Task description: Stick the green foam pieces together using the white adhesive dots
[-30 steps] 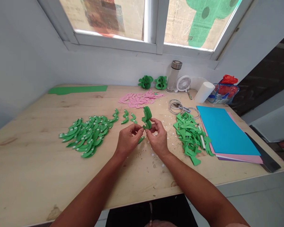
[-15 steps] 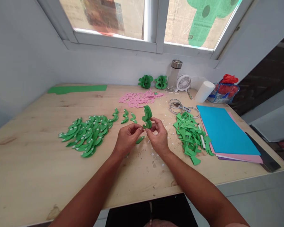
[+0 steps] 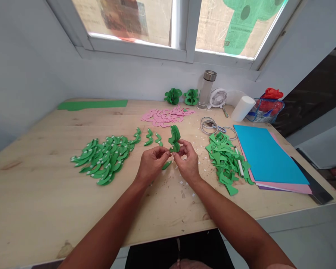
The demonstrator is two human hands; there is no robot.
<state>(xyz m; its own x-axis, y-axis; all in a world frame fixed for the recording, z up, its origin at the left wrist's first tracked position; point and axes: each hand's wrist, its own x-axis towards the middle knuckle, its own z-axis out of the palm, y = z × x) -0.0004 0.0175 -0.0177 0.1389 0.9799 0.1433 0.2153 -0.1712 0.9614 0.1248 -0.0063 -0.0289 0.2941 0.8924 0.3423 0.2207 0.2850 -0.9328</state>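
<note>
My right hand grips a layered stack of green wavy paper cutouts upright above the table, thumb in front and fingers behind. My left hand is closed, its thumb and forefinger pinching at the stack's lower left corner; exactly what lies between those fingertips is too small to see. Under the hands, a loose green piece rests on the wood, partly hidden. Just beyond the left hand lie several single green cutouts with small white patches, beside a large pile of similar green cutouts.
Pink cutouts lie farther back, before two green paper ornaments. Green scraps, a white marker, tape rolls and blue sheets occupy the right side. A bottle and small fan stand by the wall.
The view has shifted very slightly. Both hands stay in nearly the same pose at the green stack.
</note>
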